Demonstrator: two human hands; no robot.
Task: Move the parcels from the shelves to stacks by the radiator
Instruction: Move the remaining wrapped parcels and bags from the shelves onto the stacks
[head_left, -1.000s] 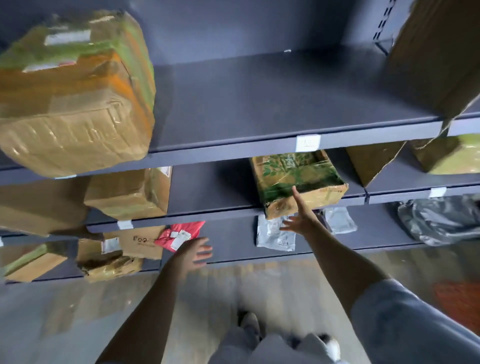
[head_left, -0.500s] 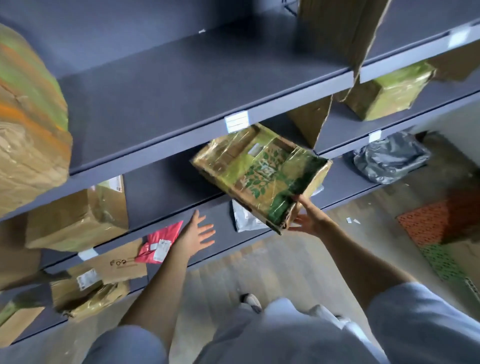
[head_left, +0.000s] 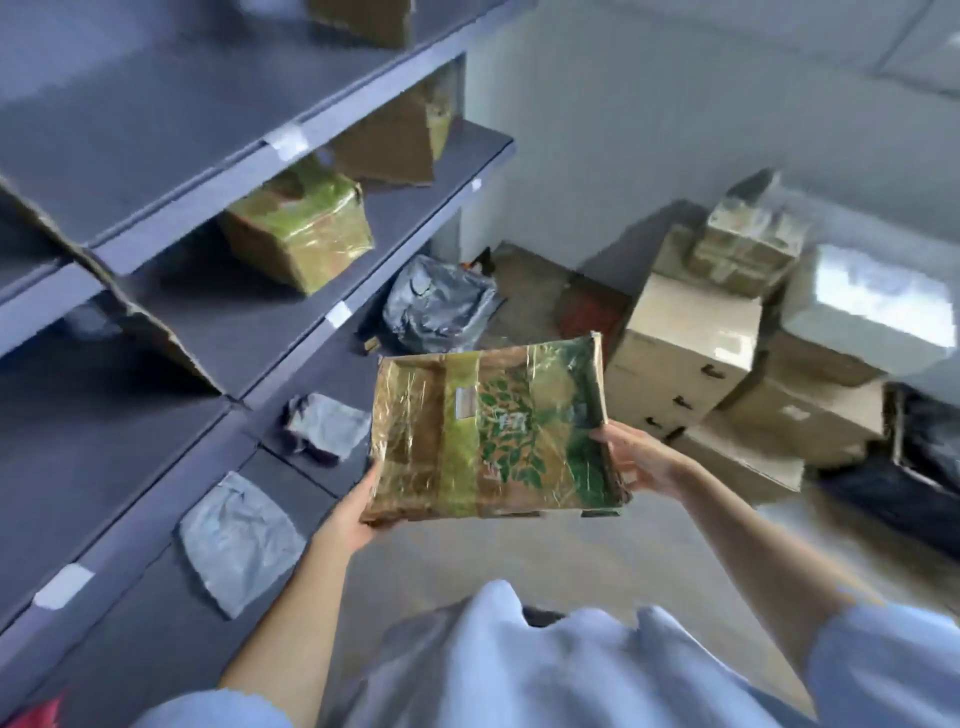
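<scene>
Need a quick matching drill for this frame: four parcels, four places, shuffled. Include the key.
Things:
1. leaf-print parcel
2. green-taped box
3. flat grey mailer
4. dark grey bag

Places:
A. flat on the low shelf, nearest the camera
B. at the far end of the low shelf, by the wall
C. on the middle shelf
D. off the shelves, between the left hand and right hand

Pairs: 1-D, 2-C, 3-A, 4-B

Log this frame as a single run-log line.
phase: carrying | held: leaf-print parcel | left hand: grips near-left corner | right hand: grips right edge | shelves: parcels remain | stacked boxes: ahead right
</scene>
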